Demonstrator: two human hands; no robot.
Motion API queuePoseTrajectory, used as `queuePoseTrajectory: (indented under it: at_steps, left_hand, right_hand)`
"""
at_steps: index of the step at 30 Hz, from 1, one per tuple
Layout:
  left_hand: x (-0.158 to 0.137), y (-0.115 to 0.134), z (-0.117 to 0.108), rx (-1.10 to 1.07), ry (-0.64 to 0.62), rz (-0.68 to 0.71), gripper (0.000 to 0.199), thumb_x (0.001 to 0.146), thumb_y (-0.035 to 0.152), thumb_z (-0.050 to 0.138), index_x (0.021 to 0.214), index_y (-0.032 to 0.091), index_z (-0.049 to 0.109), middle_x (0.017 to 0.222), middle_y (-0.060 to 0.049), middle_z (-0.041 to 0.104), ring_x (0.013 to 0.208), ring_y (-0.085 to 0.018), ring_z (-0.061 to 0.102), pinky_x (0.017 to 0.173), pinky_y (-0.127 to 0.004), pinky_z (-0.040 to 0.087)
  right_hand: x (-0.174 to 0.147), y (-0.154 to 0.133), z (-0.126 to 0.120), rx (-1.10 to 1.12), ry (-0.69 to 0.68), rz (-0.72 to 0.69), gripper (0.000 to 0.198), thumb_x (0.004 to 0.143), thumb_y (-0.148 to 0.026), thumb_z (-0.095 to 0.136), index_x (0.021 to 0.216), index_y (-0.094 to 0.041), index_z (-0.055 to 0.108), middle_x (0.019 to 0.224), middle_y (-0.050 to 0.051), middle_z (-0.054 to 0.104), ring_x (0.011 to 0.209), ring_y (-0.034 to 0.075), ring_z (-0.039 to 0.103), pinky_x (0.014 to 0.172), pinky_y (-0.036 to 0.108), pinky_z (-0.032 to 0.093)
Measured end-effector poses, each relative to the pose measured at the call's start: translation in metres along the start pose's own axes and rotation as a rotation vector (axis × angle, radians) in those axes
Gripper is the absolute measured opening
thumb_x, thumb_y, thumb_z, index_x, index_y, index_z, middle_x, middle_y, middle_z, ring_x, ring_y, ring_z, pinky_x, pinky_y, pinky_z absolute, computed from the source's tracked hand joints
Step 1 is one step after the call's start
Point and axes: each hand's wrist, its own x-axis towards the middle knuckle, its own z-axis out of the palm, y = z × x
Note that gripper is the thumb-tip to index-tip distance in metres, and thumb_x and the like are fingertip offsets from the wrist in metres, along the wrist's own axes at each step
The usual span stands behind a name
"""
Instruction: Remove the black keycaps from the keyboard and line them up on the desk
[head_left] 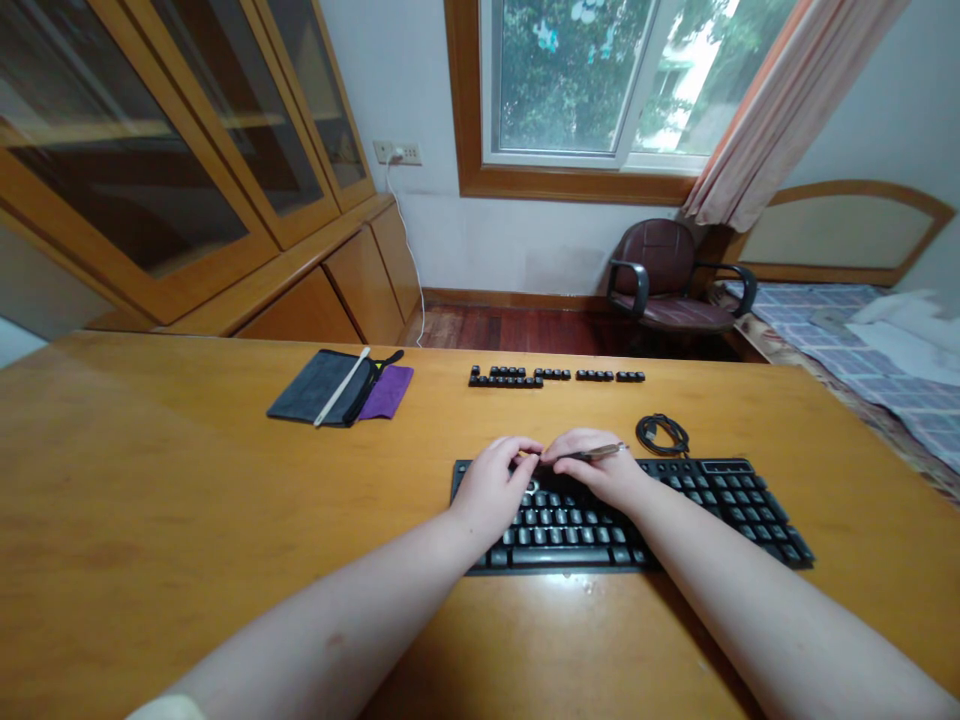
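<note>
A black keyboard (562, 557) lies on the wooden table in front of me, and both hands are over its upper left part. My right hand (596, 465) is closed round a slim, dark, pen-like tool (602, 452); its tip points left, toward my other fingers. My left hand (495, 480) is closed in a pinch beside that tip, with a small yellowish spot at the fingers. What the pinch holds is hidden. Several loose black keycaps (506, 381) stand in rows farther back on the table. Under my hands, some upper keys are out of sight.
Behind the keyboard's right half lies a coiled black cable (662, 436). To the left are a dark grey pouch (311, 385), a pale thin stick (341, 388) and a purple cloth (388, 392). Beyond the table (187, 480) stands an armchair (664, 270).
</note>
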Motion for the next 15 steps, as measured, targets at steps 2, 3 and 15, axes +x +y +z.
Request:
queuePoseTrajectory:
  at_steps: [2, 3, 15]
  left_hand:
    - [0.0008, -0.0016, 0.0009, 0.004, 0.031, -0.018, 0.018, 0.086, 0.021, 0.048, 0.095, 0.020, 0.063, 0.094, -0.002, 0.066, 0.091, -0.016, 0.059, 0.083, -0.030, 0.047]
    - [0.0011, -0.0024, 0.0012, 0.007, 0.043, -0.025, 0.018, 0.086, 0.020, 0.047, 0.095, 0.020, 0.063, 0.094, -0.002, 0.066, 0.091, -0.016, 0.059, 0.083, -0.030, 0.047]
    - [0.0000, -0.0008, 0.0008, -0.039, 0.009, -0.014, 0.013, 0.081, 0.022, 0.057, 0.092, 0.020, 0.064, 0.090, 0.000, 0.067, 0.083, -0.015, 0.061, 0.079, -0.029, 0.049]
  right_hand:
    - [-0.0005, -0.0007, 0.0008, 0.018, -0.003, 0.012, 0.015, 0.083, -0.031, 0.061, 0.088, -0.021, 0.071, 0.086, 0.005, 0.072, 0.082, 0.016, 0.067, 0.079, 0.030, 0.053]
    - [-0.0006, -0.0009, 0.0014, 0.025, -0.003, 0.021, 0.015, 0.082, -0.030, 0.062, 0.087, -0.021, 0.071, 0.087, 0.005, 0.072, 0.083, 0.016, 0.067, 0.080, 0.030, 0.053]
    - [0.0004, 0.0010, 0.0029, 0.006, 0.005, 0.005, 0.010, 0.081, -0.027, 0.063, 0.084, -0.021, 0.071, 0.084, 0.005, 0.072, 0.081, 0.016, 0.067, 0.078, 0.030, 0.054]
